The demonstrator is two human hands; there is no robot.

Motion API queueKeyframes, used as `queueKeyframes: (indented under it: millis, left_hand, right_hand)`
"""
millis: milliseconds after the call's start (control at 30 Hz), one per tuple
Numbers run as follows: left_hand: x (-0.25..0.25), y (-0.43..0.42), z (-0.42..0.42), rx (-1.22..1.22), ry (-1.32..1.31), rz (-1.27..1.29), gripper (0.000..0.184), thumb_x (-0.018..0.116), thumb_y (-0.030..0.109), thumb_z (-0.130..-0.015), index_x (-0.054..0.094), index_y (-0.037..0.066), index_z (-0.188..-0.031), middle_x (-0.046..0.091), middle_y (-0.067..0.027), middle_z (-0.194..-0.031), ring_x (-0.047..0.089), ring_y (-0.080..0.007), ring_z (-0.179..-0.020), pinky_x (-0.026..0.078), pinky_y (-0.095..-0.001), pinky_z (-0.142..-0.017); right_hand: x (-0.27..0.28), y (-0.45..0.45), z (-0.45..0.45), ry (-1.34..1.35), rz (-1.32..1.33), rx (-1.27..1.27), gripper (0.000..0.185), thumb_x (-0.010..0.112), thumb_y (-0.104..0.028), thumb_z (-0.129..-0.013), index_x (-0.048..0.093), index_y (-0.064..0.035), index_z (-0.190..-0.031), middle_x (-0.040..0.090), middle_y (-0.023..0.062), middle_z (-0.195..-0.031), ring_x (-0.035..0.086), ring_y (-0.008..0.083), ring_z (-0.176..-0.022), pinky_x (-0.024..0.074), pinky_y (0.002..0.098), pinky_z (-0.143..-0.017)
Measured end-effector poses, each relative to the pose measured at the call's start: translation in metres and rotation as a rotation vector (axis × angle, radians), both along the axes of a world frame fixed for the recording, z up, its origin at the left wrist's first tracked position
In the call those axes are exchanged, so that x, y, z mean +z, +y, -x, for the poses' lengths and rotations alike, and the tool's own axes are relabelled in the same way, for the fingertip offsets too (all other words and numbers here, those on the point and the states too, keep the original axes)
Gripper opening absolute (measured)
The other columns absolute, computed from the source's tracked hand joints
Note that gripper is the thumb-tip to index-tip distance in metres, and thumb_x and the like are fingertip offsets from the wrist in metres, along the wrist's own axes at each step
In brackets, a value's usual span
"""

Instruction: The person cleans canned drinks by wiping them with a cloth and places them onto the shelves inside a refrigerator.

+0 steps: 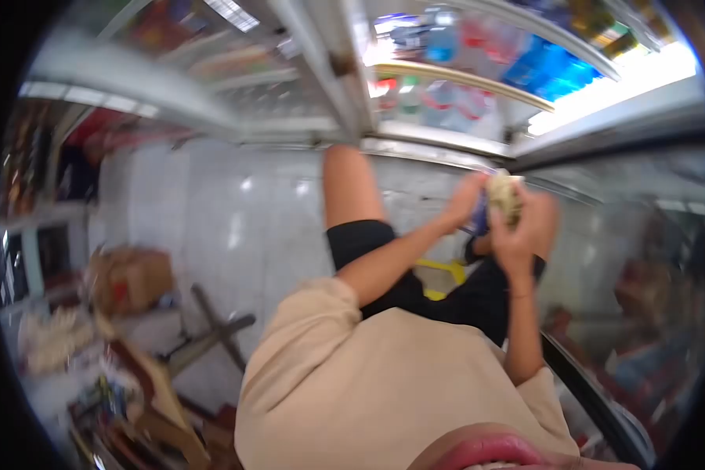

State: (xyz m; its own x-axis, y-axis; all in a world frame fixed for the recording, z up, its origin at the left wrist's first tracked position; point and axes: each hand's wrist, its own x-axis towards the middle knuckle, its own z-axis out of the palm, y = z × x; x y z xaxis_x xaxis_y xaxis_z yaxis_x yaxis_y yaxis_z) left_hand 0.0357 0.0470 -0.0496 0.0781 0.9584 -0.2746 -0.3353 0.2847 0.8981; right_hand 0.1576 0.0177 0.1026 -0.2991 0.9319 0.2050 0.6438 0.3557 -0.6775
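Observation:
Both of my hands are raised close together over my right knee, in front of the open glass-door fridge (446, 141). My right hand (522, 227) is closed on a pale, crumpled cloth (504, 194). Just left of it, my left hand (464, 202) has its fingers round a dark purple-blue object (479, 213), which touches or nearly touches the cloth. Motion blur and the fingers hide what kind of thing it is.
Bottles (442, 98) stand on the fridge shelves ahead. The fridge's open glass door (627, 235) is at my right. Something yellow (444, 272) shows between my legs. To the left are a cardboard box (133, 278) and a crossed-leg stand (219, 333) on the tiled floor (211, 211).

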Motion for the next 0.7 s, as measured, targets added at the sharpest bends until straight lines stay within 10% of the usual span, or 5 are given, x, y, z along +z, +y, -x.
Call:
queueKeyframes:
  millis: [167,233,300,700]
  left_hand:
    - [0.054,-0.018,-0.001,0.038,-0.453,0.213,0.085,0.022,0.075,-0.102,0.057,0.008,-0.140,0.059,-0.0072,-0.136,0.056,-0.0173,-0.123,0.043,-0.0318,-0.108]
    - [0.016,-0.007,0.004,0.061,-0.645,0.261,0.084,0.032,0.087,-0.091,0.065,0.011,-0.103,0.070,-0.0039,-0.088,0.068,-0.0152,-0.080,0.056,-0.0267,-0.076]
    - [0.026,-0.002,0.021,0.214,-0.524,0.264,0.076,0.036,0.085,-0.091,0.061,0.013,-0.094,0.066,-0.0028,-0.075,0.064,-0.0150,-0.060,0.056,-0.0288,-0.057]
    - [0.067,-0.014,0.040,0.152,-0.411,0.215,0.059,0.052,0.061,-0.101,0.065,0.003,-0.099,0.065,-0.0041,-0.080,0.065,-0.0161,-0.062,0.057,-0.0330,-0.059]
  right_hand:
    - [-0.019,-0.002,0.019,-0.129,-0.261,0.121,0.046,0.063,0.002,-0.080,0.058,-0.0036,-0.126,0.059,0.0198,-0.119,0.060,0.0364,-0.110,0.0473,0.0420,-0.097]
    - [-0.023,-0.021,0.021,-0.018,-0.149,0.164,0.047,0.063,0.004,-0.078,0.058,-0.0028,-0.124,0.059,0.0196,-0.118,0.059,0.0363,-0.110,0.0473,0.0414,-0.097]
    - [-0.018,-0.040,0.016,0.110,0.082,0.207,0.048,0.063,0.007,-0.074,0.059,-0.0023,-0.121,0.059,0.0176,-0.115,0.060,0.0340,-0.107,0.0481,0.0378,-0.096]
    - [-0.001,-0.012,0.024,0.306,-0.085,-0.035,0.052,0.064,0.003,-0.086,0.054,-0.0008,-0.137,0.061,0.0185,-0.124,0.060,0.0326,-0.118,0.0470,0.0387,-0.102]
